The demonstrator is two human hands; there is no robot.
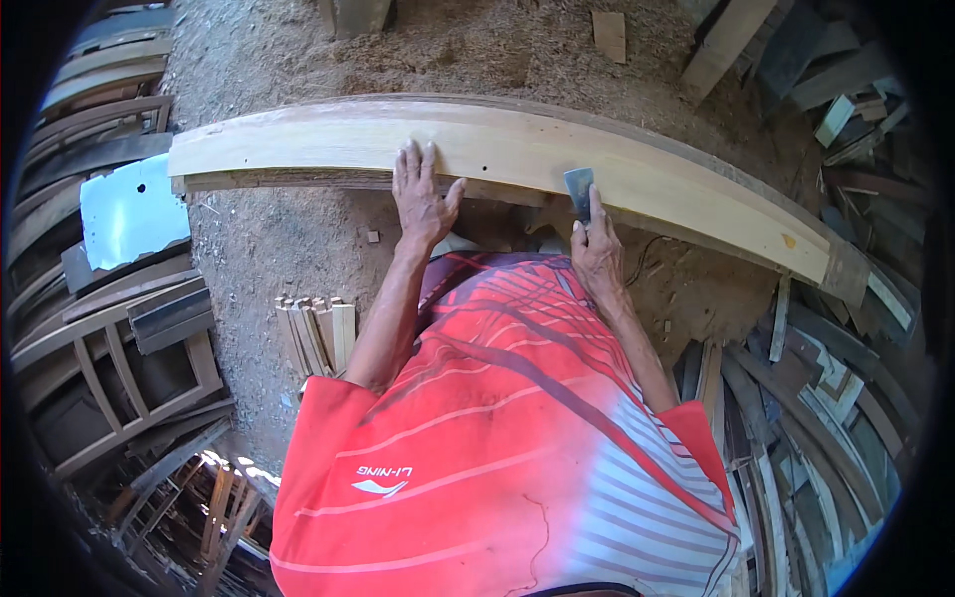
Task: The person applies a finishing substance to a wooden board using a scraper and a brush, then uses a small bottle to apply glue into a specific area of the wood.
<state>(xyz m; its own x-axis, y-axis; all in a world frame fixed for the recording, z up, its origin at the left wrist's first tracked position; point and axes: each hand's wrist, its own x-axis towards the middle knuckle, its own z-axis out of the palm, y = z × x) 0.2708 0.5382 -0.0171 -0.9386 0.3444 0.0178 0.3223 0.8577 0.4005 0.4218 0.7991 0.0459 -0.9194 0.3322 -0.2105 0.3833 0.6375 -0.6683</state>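
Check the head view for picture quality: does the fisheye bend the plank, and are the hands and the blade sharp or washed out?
Head view: the long pale plank bows strongly with the fisheye; black vignette rings the rim. The left hand flat on the plank and the right hand holding the metal scraper blade are sharp and evenly lit. The red shirt close to the lens is soft, with whitish glare at right.

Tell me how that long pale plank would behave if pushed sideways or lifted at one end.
The plank looks thick and solid, so probably stiff and heavy. The left hand presses flat on it; the right hand holds a scraper against it. Its flat face suggests sliding, not rolling, and sawdust ground may let it skid.
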